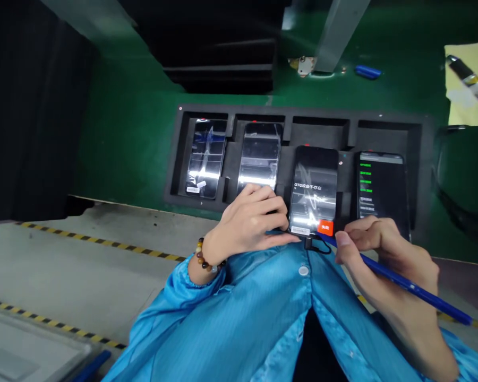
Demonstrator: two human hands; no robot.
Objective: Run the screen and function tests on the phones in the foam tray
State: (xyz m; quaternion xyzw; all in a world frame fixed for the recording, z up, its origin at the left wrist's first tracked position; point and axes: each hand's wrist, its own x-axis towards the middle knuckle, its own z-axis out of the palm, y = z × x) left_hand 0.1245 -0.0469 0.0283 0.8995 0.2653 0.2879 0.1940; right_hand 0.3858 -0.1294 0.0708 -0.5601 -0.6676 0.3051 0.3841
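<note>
Several smartphones lie in a dark foam tray. My left hand (255,218) rests over the tray's near edge, fingers bent and thumb stretched toward the bottom of the third phone (314,180); it holds nothing I can see. That phone shows white text and a red button, and a black cable plug (309,243) sits at its lower edge. In my right hand (394,260) is a blue pen (414,289), its front end near the red button. Beyond these fingers lies the fourth phone (382,185), lit with green and white lines. The second phone (261,154) is partly covered by my left fingers.
The foam tray (322,112) stands on a green table (127,148). At its left end is another phone (206,159). A blue cap (368,71), a metal post (340,32) and a black marker (472,82) on yellow paper (458,109) are farther back. Black cables lie at right.
</note>
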